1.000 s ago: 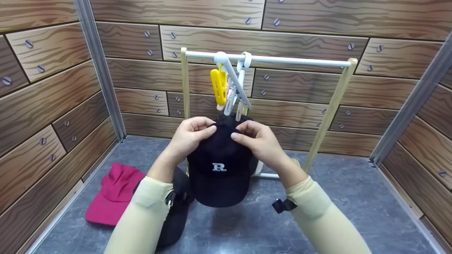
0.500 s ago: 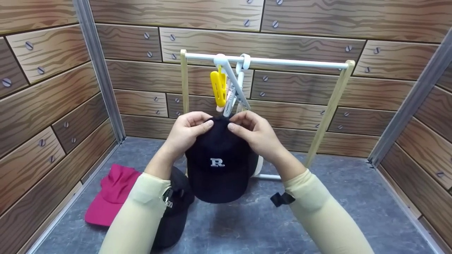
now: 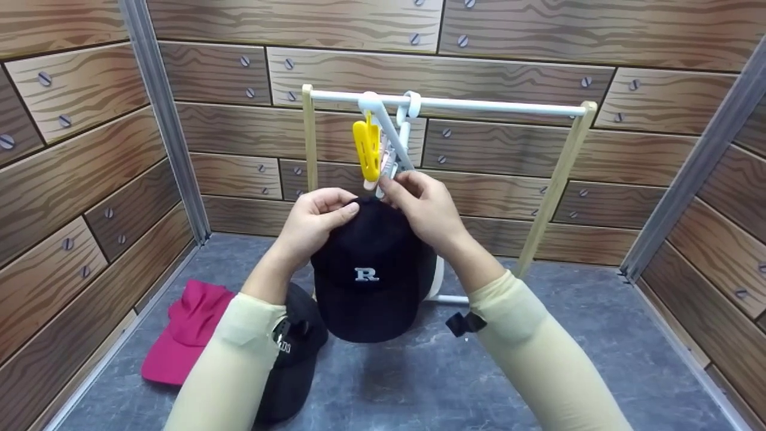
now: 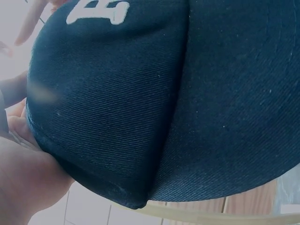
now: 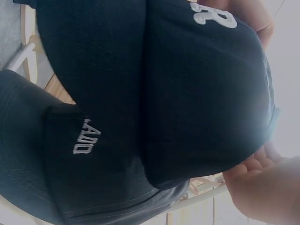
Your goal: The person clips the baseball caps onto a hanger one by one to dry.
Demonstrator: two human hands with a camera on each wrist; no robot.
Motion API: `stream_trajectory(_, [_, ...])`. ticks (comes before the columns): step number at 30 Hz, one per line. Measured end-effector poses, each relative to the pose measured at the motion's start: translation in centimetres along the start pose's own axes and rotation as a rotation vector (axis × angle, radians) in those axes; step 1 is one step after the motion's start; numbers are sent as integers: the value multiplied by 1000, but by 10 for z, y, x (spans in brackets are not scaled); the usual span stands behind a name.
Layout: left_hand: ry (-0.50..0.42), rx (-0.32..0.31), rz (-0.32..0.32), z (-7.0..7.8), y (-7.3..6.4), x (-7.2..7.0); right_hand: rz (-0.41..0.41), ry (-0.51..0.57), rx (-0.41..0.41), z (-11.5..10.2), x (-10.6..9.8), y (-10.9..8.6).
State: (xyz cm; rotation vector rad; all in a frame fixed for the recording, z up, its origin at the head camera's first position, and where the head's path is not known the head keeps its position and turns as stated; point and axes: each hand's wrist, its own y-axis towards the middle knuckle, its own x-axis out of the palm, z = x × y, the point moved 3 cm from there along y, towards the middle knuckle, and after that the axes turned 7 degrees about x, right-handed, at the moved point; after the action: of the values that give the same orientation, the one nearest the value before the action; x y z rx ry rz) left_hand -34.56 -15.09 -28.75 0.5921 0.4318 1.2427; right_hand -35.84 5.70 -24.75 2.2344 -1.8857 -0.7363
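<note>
A black baseball cap (image 3: 366,257) with a white letter R is held up in front of the rack, brim down. My left hand (image 3: 308,227) pinches the top left of its crown between thumb and fingers. My right hand (image 3: 428,206) is at the hanging clips above the crown, its thumb and fingers pinching a pale clothespin (image 3: 389,164), partly hidden. A yellow clothespin (image 3: 368,149) hangs beside it from the white hanger (image 3: 392,129). In the right wrist view, another dark cap (image 5: 108,173) with white lettering shows behind the R cap.
The rack's white rod (image 3: 491,106) runs between two wooden-coloured posts. On the grey table (image 3: 538,359) at the left lie a magenta cap (image 3: 185,335) and a black cap (image 3: 296,377), partly behind my left forearm. Wood-patterned walls enclose the table.
My right hand has left the cap's crown and moved up and left to the clothespins. The R cap rose slightly; my left hand still pinches it.
</note>
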Motion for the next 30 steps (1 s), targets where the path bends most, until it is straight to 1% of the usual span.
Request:
stream_trajectory(4, [8,7,-3,0,0,0,18,-5,22,-6,1,6])
stream_trajectory(9, [12,5,-3,0,0,0,40,3,72,-11,1,9])
stream_trajectory(12, [14,3,-7,0,-1,1,46,13,105,-13,1,10])
stream_trajectory(16, [14,13,-10,1,0,1,51,12,130,-16,3,13])
stream_trajectory(20, [-4,17,-16,1,0,5,72,27,124,-18,2,15])
stream_trajectory(24, [-21,8,-21,0,0,7,78,53,114,-19,2,16])
stream_trajectory(30, [-30,9,-32,-1,1,9,97,72,95,-18,-1,15])
